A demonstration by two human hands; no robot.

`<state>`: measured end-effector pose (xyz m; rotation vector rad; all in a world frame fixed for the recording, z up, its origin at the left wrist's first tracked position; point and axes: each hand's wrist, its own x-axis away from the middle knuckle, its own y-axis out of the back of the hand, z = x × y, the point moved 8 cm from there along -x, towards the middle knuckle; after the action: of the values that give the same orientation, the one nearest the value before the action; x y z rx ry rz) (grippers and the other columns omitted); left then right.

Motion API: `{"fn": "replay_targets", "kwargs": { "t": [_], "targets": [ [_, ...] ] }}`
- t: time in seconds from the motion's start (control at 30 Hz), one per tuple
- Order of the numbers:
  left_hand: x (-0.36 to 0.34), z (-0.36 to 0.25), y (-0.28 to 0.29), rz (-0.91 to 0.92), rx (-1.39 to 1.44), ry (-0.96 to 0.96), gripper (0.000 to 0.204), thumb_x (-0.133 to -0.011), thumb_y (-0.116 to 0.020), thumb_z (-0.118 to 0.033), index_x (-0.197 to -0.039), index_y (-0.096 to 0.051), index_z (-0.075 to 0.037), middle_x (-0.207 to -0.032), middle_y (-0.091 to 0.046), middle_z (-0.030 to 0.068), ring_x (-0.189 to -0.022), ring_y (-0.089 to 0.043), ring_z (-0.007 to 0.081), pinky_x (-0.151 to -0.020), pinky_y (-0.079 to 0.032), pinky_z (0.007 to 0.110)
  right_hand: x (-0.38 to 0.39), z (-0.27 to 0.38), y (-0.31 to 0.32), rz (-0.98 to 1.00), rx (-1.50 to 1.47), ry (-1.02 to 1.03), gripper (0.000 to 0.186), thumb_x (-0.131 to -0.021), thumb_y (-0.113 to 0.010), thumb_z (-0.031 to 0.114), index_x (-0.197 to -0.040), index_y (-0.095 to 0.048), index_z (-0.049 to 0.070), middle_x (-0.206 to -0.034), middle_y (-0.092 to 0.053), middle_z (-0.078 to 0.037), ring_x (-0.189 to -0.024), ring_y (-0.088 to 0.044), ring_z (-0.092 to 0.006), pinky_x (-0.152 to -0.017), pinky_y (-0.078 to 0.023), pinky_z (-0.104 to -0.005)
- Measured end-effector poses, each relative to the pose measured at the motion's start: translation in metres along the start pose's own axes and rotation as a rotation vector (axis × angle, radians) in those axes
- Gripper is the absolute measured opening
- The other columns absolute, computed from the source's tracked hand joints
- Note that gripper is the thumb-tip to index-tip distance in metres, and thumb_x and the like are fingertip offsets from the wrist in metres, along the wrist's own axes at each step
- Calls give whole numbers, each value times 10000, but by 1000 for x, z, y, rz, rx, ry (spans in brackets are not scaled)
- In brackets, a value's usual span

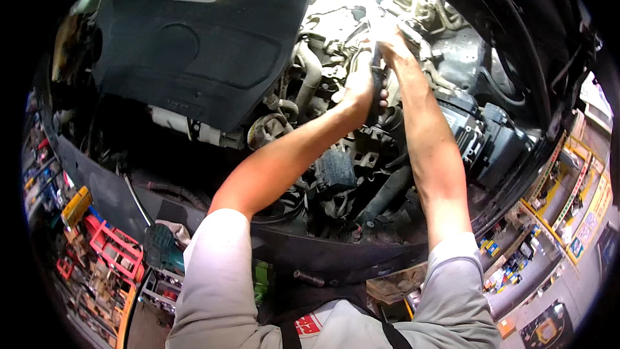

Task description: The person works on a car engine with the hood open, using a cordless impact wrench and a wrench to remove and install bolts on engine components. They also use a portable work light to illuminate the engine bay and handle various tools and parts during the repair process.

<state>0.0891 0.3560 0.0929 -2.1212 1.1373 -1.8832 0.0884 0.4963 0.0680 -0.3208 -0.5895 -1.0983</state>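
Note:
Both of my arms reach over the front of a car into its engine bay. My left hand (361, 84) is wrapped round a long black tool (374, 111), and its fingertips show on the tool's right side. The exact kind of tool cannot be made out. Just beyond and to the right, my right hand (389, 40) is close to the tool's far end, among pale metal engine parts (329, 22). Strong glare washes out its fingers, so their grip is hidden. A pale curved hose (309, 74) runs left of my hands.
A broad black engine cover (194, 45) fills the left side. To the right sits a black box with connectors (494, 142). The car's front edge (310, 249) crosses below my arms. Red tool racks (116, 245) stand lower left, and yellow-framed shelving (562, 200) at right.

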Motion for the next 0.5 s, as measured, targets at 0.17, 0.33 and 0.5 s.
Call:
{"fn": "replay_targets", "kwargs": {
  "t": [0.17, 0.33, 0.5],
  "targets": [
    [-1, 16, -1, -14, -138, -118, 525, -946, -286, -524, -734, -507, -97, -595, -497, 6, -435, -459, 106, -380, -406, 256, -33, 13, 7, -79, 453, 149, 200, -794, -676, 220, -822, -643, 25, -674, -655, -58, -526, -606, -113, -462, -509, -239],
    [-38, 31, -9, -384, -458, -776, 618, -956, -293, -499, -822, -588, 27, -625, -562, 182, -504, -524, 304, -421, -408, 389, -46, 11, -10, 142, 413, 257, 186, -782, -636, 33, -966, -627, 9, -555, -520, -18, -366, -425, -93, -324, -338, -224],
    [-42, 27, -39, -237, -432, -496, 637, -975, -278, -453, -803, -628, 51, -615, -575, 228, -546, -585, 328, -424, -419, 408, -60, 17, -11, 375, 322, 500, 59, -720, -643, 19, -767, -629, -14, -595, -547, -48, -486, -475, -138, -494, -416, -261]
  ]
}}
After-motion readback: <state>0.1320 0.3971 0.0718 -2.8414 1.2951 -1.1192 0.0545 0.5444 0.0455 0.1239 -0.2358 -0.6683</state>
